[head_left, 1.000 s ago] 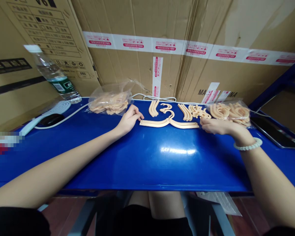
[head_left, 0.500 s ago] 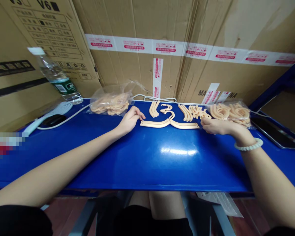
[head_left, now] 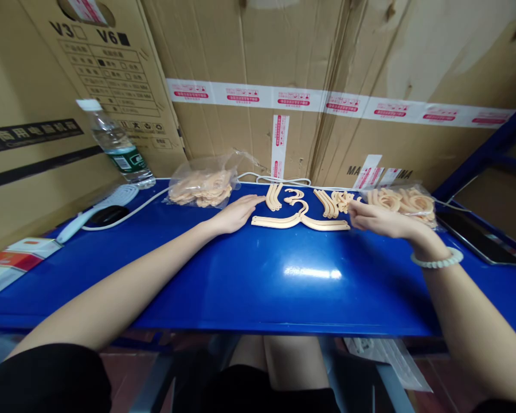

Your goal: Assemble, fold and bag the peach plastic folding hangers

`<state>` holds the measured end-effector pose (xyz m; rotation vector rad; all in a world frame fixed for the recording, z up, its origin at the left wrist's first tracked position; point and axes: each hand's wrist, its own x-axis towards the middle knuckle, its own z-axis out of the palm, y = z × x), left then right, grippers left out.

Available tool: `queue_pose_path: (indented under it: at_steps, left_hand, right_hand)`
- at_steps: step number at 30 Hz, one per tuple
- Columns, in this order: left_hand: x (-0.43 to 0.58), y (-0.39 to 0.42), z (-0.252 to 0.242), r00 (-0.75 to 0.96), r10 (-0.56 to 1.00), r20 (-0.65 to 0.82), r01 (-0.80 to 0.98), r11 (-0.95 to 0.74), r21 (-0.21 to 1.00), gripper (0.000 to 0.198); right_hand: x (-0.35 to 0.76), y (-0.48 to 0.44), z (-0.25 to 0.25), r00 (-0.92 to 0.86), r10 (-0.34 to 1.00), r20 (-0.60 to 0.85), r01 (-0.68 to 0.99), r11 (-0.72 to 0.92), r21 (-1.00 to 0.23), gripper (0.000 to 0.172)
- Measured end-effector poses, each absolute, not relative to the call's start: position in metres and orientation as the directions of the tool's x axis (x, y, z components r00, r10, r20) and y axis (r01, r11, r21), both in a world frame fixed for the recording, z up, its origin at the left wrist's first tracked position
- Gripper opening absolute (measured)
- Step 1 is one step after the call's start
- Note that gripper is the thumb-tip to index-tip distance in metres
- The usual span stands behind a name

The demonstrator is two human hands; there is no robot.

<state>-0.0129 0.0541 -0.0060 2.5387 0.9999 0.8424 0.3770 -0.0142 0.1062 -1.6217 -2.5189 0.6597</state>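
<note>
Beige plastic clothes-hanger parts lie on the blue table (head_left: 241,275). Two hanger arms (head_left: 275,221) with a curved hook (head_left: 304,207) between them are laid out as a hanger shape. My left hand (head_left: 237,214) rests left of it, fingers stretched towards a stack of curved arms (head_left: 274,197). Behind the laid-out hanger are loose hooks (head_left: 293,194). My right hand (head_left: 376,219), with a pale bead bracelet on its wrist, is by the right arm's end. Its fingers are curled together beside a pile of small pieces (head_left: 341,201); what they hold, if anything, is hidden. Another arm stack (head_left: 325,204) adjoins that pile.
Clear bags of beige parts stand at left (head_left: 202,186) and right (head_left: 406,201). A water bottle (head_left: 126,158), hairbrush (head_left: 116,198), black oval object (head_left: 107,216) and small box (head_left: 19,261) are on the left. A phone (head_left: 481,238) lies right. Cardboard (head_left: 241,137) walls the back.
My left hand has moved slightly right and its fingers have straightened towards the left stack. My right hand stays by the small pieces, its fingers raised a little. The camera view has shifted.
</note>
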Motion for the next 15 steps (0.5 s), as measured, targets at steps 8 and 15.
queue_pose_path:
  at_steps: [8,15]
  left_hand:
    - [-0.005,0.053,0.005,0.701,0.662,0.267,0.578,-0.746,0.332,0.064]
    - [-0.009,0.056,-0.001,0.7,0.659,0.277,0.629,-0.751,0.198,0.062]
  right_hand:
    - [0.289,0.007,0.097,-0.578,0.784,0.228,0.767,0.617,-0.178,0.019]
    - [0.241,0.046,0.085,-0.586,0.788,0.187,0.809,0.56,0.177,0.026]
